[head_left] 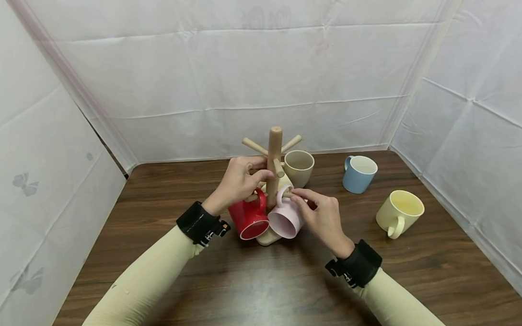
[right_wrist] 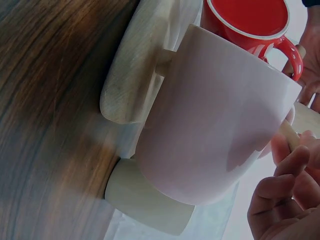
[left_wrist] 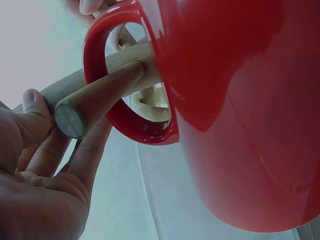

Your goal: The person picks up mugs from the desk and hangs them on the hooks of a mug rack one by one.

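- Left hand (head_left: 242, 180) is clamped on the thick round post (head_left: 275, 146) of a pale wooden mug tree, thumb on one side and fingers on the other.
- Right hand (head_left: 324, 214) has thumb and fingertips pinched together on the end of a lower wooden peg (head_left: 287, 194), just above the glossy pale pink ceramic mug (head_left: 286, 217).
- Pink mug's handle is looped over that peg, so it's hanging there, mouth tipped down toward the person.
- Glossy red ceramic mug (head_left: 247, 216) hangs right beside it under the left hand, peg poking through its handle, also tilted mouth-down.
- Mug tree stands near the back of the dark wood-grain table (head_left: 174, 284), rounded base (head_left: 268, 239) peeking out below the two mugs. Upper pegs stick out bare.
- Beige ceramic mug (head_left: 298, 169) is upright behind the pink one, handle toward the post; can't tell if it's hooked on or just standing.
- Off to the right: light blue mug with a white inside (head_left: 359, 176) and pale yellow mug (head_left: 397, 215), both upright on the table, well apart from the tree.
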The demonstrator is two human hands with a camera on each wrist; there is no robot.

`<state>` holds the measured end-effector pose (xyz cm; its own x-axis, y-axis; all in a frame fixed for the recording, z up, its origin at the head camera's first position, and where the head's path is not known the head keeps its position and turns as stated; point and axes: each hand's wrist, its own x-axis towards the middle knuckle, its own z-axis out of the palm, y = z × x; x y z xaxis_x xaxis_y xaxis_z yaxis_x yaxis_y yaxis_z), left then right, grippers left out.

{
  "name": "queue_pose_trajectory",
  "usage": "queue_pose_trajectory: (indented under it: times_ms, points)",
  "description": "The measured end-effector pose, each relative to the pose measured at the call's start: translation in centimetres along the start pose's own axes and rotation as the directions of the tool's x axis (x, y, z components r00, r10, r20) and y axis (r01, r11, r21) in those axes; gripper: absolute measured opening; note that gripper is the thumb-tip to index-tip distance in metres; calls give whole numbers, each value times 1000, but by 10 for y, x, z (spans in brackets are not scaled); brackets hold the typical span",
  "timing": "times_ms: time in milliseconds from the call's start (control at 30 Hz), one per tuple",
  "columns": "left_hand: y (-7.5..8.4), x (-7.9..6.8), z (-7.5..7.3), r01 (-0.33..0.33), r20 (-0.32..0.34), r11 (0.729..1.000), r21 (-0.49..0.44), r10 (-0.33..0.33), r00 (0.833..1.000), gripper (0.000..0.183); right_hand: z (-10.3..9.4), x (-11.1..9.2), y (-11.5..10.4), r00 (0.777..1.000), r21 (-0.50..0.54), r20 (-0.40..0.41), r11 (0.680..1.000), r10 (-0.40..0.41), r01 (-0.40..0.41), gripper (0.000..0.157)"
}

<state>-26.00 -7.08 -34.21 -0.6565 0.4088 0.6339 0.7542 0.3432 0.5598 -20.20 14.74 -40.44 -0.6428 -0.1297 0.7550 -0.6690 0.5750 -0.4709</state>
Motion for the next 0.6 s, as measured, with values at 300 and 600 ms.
queue_pose_trajectory:
  times_ms: [300, 600]
  points:
    - [-3, -2, -7, 13, 13, 1000, 13, -13, 1000, 19, 7, 1, -2, 1000, 2, 4, 1000, 19, -19, 14]
    - [-8, -4, -14, 19, 36, 1000, -2, -19, 999, 19, 13, 2, -6, 999, 14, 15, 999, 40, -40, 15]
